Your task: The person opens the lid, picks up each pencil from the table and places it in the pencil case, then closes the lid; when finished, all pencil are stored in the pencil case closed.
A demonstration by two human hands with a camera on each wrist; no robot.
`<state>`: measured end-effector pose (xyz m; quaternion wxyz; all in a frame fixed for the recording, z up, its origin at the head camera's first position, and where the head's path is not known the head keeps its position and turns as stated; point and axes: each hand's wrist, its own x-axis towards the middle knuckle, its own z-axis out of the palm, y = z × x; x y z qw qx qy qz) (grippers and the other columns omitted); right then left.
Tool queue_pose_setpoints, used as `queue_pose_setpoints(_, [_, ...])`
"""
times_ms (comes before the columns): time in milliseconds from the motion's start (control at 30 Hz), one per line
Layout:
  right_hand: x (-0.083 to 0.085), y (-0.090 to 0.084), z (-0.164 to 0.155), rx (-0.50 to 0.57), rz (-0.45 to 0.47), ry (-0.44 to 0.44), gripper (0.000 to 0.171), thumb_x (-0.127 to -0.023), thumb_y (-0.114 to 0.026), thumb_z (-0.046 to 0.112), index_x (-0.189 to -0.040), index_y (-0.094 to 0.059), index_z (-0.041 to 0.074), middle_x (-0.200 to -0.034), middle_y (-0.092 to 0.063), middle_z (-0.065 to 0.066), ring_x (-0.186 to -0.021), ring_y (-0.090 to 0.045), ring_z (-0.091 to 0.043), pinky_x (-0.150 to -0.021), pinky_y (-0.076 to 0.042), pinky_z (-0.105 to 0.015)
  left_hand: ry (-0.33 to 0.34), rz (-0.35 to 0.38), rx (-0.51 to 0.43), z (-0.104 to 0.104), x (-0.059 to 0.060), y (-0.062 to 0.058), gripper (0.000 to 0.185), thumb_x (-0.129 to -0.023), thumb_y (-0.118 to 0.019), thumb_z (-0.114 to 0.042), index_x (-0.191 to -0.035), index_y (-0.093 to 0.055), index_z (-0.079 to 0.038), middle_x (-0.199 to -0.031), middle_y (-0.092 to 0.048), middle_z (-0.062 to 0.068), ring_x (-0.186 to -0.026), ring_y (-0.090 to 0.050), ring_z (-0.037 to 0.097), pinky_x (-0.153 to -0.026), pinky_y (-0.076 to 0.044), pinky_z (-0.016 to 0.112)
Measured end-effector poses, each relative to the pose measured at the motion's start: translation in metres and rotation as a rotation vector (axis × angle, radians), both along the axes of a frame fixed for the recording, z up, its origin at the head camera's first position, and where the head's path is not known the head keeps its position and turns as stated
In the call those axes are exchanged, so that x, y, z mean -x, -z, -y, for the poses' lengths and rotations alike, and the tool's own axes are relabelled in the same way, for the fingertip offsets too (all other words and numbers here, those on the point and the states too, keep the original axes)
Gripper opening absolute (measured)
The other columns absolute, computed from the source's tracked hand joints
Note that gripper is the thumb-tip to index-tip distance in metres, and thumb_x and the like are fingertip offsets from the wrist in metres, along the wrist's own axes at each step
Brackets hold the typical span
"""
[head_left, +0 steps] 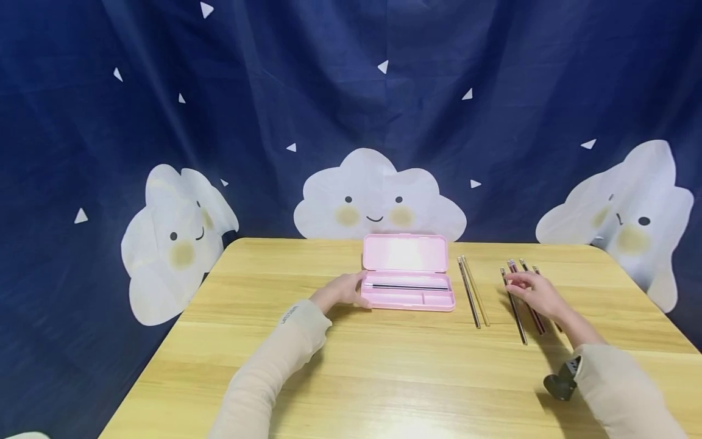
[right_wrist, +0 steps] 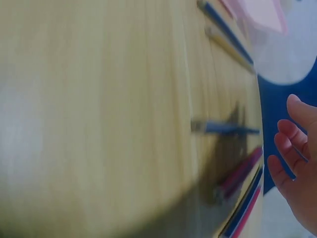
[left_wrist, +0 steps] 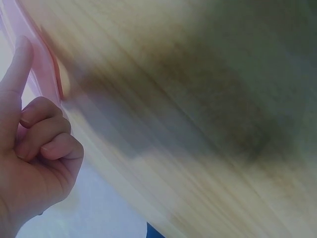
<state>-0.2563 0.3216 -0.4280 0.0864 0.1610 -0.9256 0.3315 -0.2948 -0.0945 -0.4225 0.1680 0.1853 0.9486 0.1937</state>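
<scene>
A pink pencil case [head_left: 408, 300] lies with its lid raised at the far middle of the table. One dark pencil [head_left: 408, 286] rests lengthwise in its long rear compartment. My left hand [head_left: 344, 289] holds the case at its left end; in the left wrist view the thumb [left_wrist: 21, 59] lies along the pink wall and several other fingers are curled. Over a group of pencils on the right hovers my right hand [head_left: 540, 296], fingers loosely bent and holding nothing. Beneath and beside it lie a dark pencil [head_left: 515, 311], a dark red pencil [head_left: 536, 322] and others, partly hidden by the hand.
Between the case and that group, a black pencil [head_left: 468, 292] and a natural-wood-coloured pencil [head_left: 476, 291] lie side by side. The wooden table [head_left: 384, 378] ends at a dark blue curtain [head_left: 329, 91] printed with clouds. A black device [head_left: 565, 381] is strapped at the right wrist.
</scene>
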Motion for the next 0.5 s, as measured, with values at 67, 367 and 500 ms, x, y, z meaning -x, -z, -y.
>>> queue_pose_setpoints(67, [-0.002,0.002,-0.008,0.003,-0.004,0.018,0.028,-0.086,-0.060,0.005,-0.107,-0.059,-0.012,-0.095,-0.061,-0.025,-0.074,-0.045,0.004,-0.061,-0.042,-0.020,-0.001,-0.003,-0.008,0.001,0.000,0.000,0.093,-0.071,-0.077,-0.036,-0.144,-0.026,-0.009,-0.139,-0.040,0.018,-0.127,-0.038,0.030,-0.107,-0.030,0.038])
queue_pose_setpoints(367, [-0.014,0.007,-0.039,0.010,0.007,0.092,0.033,-0.085,-0.060,0.008,-0.109,-0.057,-0.015,-0.094,-0.060,-0.029,-0.070,-0.042,0.011,-0.058,-0.040,-0.017,0.003,0.001,-0.002,0.002,0.000,0.001,0.094,-0.071,-0.076,-0.037,-0.145,-0.025,-0.010,-0.139,-0.041,0.018,-0.127,-0.039,0.029,-0.107,-0.030,0.038])
queue_pose_setpoints(500, [-0.019,0.010,-0.047,0.018,0.046,0.092,0.035,-0.087,-0.059,0.008,-0.111,-0.053,-0.017,-0.100,-0.058,-0.034,-0.071,-0.042,0.013,-0.059,-0.042,-0.015,0.001,0.002,-0.006,0.001,0.000,0.001,0.093,-0.071,-0.077,-0.037,-0.144,-0.026,-0.009,-0.139,-0.041,0.017,-0.127,-0.038,0.029,-0.107,-0.030,0.038])
